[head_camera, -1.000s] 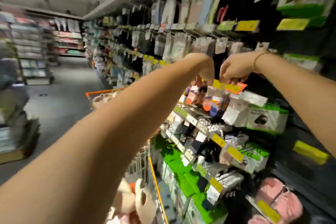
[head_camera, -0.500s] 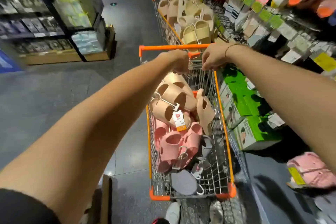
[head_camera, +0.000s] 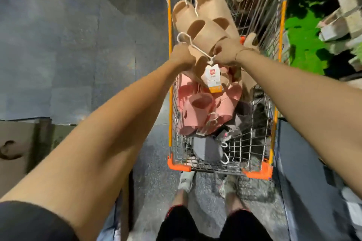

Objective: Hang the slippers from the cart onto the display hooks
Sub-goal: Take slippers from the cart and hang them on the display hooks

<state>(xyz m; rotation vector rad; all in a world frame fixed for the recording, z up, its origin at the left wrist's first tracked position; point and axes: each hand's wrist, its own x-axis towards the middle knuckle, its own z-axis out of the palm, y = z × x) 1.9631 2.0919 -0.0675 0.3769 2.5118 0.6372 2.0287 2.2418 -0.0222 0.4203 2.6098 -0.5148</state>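
Inside cart [head_camera: 170, 92]: pink slippers [head_camera: 203, 109]; left hand [head_camera: 183, 57], right hand [head_camera: 228, 53] grip beige slippers [head_camera: 207, 39].

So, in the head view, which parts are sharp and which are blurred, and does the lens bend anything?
Head view: the price tag and beige slippers in the cart are fairly sharp; the shelf goods at upper right smear with motion blur; the wide lens stretches both forearms toward the frame edges; lighting is dim, with the floor dark and grainy.
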